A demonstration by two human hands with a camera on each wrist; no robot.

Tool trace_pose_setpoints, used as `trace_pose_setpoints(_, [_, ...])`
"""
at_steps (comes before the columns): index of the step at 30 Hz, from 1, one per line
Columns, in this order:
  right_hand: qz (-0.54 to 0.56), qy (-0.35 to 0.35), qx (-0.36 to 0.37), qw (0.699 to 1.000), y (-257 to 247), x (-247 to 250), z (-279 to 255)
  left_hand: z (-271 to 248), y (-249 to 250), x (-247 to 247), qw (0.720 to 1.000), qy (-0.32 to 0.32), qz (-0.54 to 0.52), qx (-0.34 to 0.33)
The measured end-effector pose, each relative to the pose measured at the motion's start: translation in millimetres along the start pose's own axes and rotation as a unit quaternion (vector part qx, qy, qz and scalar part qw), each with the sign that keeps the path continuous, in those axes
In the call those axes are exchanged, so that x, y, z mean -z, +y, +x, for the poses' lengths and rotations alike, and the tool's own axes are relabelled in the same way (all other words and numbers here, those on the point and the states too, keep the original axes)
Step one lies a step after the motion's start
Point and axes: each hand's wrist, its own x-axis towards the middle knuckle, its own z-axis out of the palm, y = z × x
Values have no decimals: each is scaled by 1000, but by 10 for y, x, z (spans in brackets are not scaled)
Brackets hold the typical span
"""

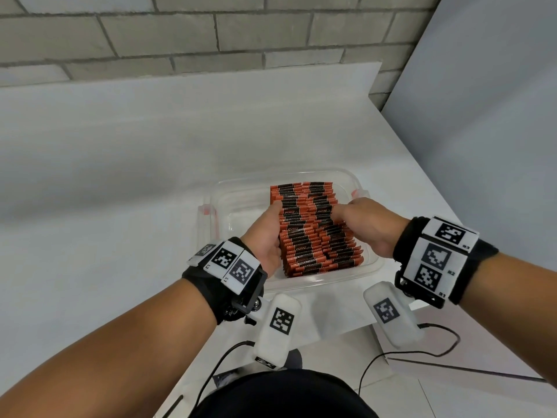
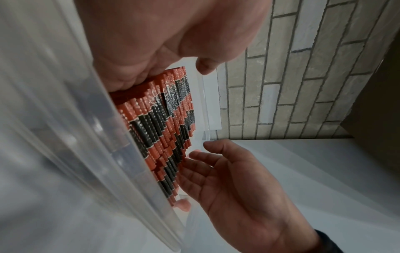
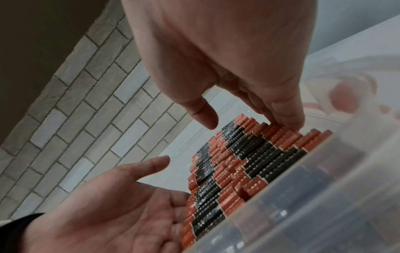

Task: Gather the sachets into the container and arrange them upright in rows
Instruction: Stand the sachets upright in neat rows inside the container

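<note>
Soft, even light fills the head view, with faint shadows and bowed edges. Both wrist views are dimmer and grainy; the near container wall (image 2: 71,137) blurs, and glints speckle the sachets (image 3: 249,164), perhaps from overhead.

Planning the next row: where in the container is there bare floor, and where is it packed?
Free: the strip of container floor left of the sachets, up to the left wall. A narrower gap beyond the far row. Crowded: centre to right wall, where the left hand and right hand flank the block. White table to the left is bare.
</note>
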Motion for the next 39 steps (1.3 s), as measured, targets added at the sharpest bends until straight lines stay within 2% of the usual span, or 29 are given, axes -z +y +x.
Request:
trace_pose_setpoints(6, [26,5,-2,1000,-50,19,11,22,39,40,1000,28,8,-11])
trace_pose_setpoints(9, [30,-5,-1,1000,-54,3,28,3,45,30,1000,7,9,-7])
trace_pose_setpoints(14, [27,7,-6,1000,-123,31,73,19,139,43,998,55,23,-29])
trace_pose_setpoints(16, [38,5,-4,999,-158,20,117,40,223,62,998,62,-11,-6])
trace_pose_setpoints(21, [94,-18,-9,995,-206,-21,198,97,292,20,998,16,-64,3])
trace_pose_setpoints(26, [81,1,-8,997,-232,19,248,161,308,61,996,68,-63,7])
trace_pose_setpoints(31, [107,-4,2,994,-301,6,346,165,328,10,996,30,-78,-9])
trace_pose_setpoints(34, [105,-11,3,994,-293,-4,414,135,337,-10,997,29,-76,-7])
trace_pose_setpoints(37, [121,-18,19,992,-267,66,317,100,333,88,996,63,-44,-33])
trace_pose_setpoints(39, [148,-21,44,988,-224,184,185,-59,327,229,996,59,0,-73])
